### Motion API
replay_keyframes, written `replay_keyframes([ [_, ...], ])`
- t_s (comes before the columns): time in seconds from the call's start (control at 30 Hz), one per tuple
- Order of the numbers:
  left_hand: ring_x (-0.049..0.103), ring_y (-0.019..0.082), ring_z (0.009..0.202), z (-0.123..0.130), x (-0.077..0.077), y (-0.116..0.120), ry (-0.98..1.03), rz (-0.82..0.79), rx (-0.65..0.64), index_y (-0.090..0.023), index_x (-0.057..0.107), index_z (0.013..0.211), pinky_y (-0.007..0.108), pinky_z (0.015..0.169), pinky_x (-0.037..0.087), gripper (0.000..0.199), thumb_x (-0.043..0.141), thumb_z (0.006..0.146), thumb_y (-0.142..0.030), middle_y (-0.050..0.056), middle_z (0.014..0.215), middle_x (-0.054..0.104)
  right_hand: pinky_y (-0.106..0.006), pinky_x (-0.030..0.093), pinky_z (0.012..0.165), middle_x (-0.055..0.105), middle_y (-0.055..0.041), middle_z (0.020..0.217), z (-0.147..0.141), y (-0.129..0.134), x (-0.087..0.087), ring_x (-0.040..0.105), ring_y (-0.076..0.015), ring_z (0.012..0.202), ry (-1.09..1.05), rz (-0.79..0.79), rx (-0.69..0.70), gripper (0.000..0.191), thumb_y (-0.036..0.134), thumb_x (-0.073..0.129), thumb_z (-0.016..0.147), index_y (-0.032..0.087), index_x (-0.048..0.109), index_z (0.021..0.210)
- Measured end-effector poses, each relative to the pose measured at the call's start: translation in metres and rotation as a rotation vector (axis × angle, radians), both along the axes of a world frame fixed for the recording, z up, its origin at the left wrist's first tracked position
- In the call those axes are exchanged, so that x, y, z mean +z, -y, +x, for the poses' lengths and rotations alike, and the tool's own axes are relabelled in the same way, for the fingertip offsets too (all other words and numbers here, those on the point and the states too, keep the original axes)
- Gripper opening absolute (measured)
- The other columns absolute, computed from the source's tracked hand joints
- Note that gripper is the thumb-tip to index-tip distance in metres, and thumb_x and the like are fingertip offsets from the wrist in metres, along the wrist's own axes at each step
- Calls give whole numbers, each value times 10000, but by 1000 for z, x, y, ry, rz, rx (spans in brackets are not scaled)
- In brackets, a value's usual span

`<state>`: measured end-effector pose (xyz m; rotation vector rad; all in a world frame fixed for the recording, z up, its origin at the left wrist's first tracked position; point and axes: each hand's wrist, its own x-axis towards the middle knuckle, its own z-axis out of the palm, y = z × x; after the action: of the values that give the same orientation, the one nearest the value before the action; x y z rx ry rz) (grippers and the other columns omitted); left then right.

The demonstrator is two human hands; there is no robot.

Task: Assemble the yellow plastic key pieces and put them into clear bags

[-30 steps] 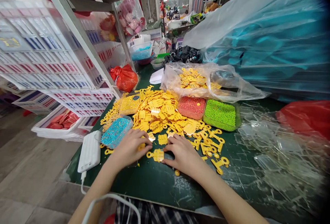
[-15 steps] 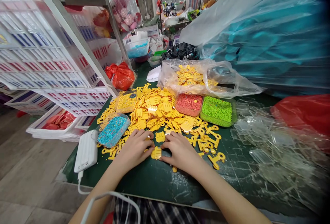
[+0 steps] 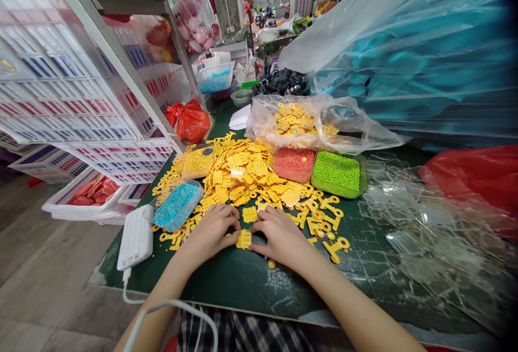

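Observation:
A small yellow plastic piece with slotted ridges [image 3: 244, 239] is between my two hands, low over the green tabletop. My left hand [image 3: 214, 228] has its thumb and fingers bent round the piece's left side. From the right, my right hand [image 3: 279, 233] curls in, thumb and fingertips at the other edge. Just beyond them lies a similar yellow piece [image 3: 250, 214]. A big heap of yellow plastic parts [image 3: 238, 168] spreads behind both hands. Near my right thumb rests a small round yellow part [image 3: 271, 263].
Trays of blue beads [image 3: 178, 205], yellow beads [image 3: 197, 161], red beads [image 3: 293, 164] and green beads [image 3: 338, 173] ring the heap. A white power bank [image 3: 136, 236] with a cable lies left. Clear plastic pieces [image 3: 429, 233] cover the right side. A metal shelf post [image 3: 109, 55] stands left.
The view has shifted slightly. Both hands stay around the same yellow piece, with hardly any movement of the fingers.

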<state>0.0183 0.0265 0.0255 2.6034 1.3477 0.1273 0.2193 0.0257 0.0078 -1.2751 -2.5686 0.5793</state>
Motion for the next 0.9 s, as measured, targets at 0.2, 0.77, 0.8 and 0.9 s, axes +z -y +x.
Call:
replay_keyframes([
  [0.2,578,222,991,2,-8,-2,120,-27,31,-208,679,832,359,871,420,72,620,872,-218,38,1019,643,-343,390,792,655,-58,878,0,0,-4,544,-239,923,-11,53,5,281,423,782,766,197,749,930],
  [0.77,593,208,960,9,-7,0,184,-89,96,-203,704,809,346,856,395,48,675,843,-184,11,956,704,-338,399,784,673,-49,888,-2,-1,-11,569,-238,936,-39,42,8,234,382,798,754,213,753,910],
  [0.8,594,207,959,9,-8,-1,184,-94,96,-200,698,815,345,857,396,47,668,848,-185,13,957,701,-337,400,781,673,-49,887,-1,-1,-12,570,-236,931,-43,49,10,239,384,801,750,215,753,912],
  [0.9,596,206,967,8,-9,-1,191,-107,89,-191,676,840,346,873,402,45,641,868,-188,22,964,691,-337,404,779,678,-46,881,-1,-1,-13,575,-233,926,-62,69,11,268,397,814,733,214,753,919],
])
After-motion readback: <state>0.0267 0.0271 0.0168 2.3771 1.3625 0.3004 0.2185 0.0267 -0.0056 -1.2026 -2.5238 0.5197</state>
